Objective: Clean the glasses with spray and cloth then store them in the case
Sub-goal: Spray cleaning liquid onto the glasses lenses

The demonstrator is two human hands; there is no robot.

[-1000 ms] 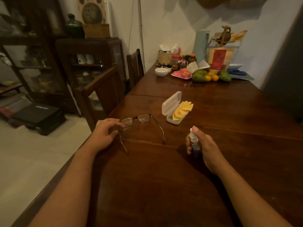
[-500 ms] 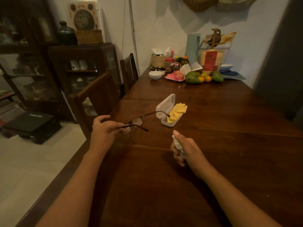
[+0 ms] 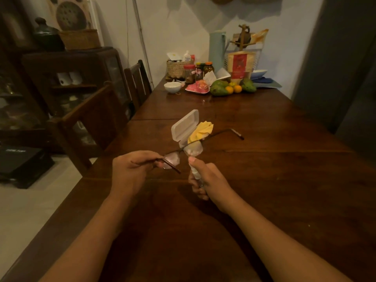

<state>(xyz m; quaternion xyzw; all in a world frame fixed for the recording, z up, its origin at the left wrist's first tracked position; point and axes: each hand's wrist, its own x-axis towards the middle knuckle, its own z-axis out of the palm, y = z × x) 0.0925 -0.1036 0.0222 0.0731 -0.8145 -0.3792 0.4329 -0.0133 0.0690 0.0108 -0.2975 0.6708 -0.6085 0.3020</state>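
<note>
My left hand [image 3: 130, 171] holds thin dark-framed glasses [image 3: 193, 150] by their left corner, lifted above the table with one arm stretching off to the right. My right hand [image 3: 209, 180] grips a small clear spray bottle [image 3: 195, 174], its white nozzle just below the right lens and my forefinger resting on top. Behind the glasses an open white case [image 3: 184, 125] lies on the dark wooden table [image 3: 284, 180], with a yellow cloth [image 3: 201, 131] sitting in it. The glasses hide part of the case's tray.
At the table's far end stand a white bowl [image 3: 172, 87], a pink dish [image 3: 197, 88], green and orange fruit [image 3: 232, 88], jars and a woven basket [image 3: 177, 68]. Two wooden chairs [image 3: 95, 123] line the left side. A dark cabinet stands further left.
My left hand lifted the glasses off the table and swung them in front of the case. My right hand brought the spray bottle up close under the lens.
</note>
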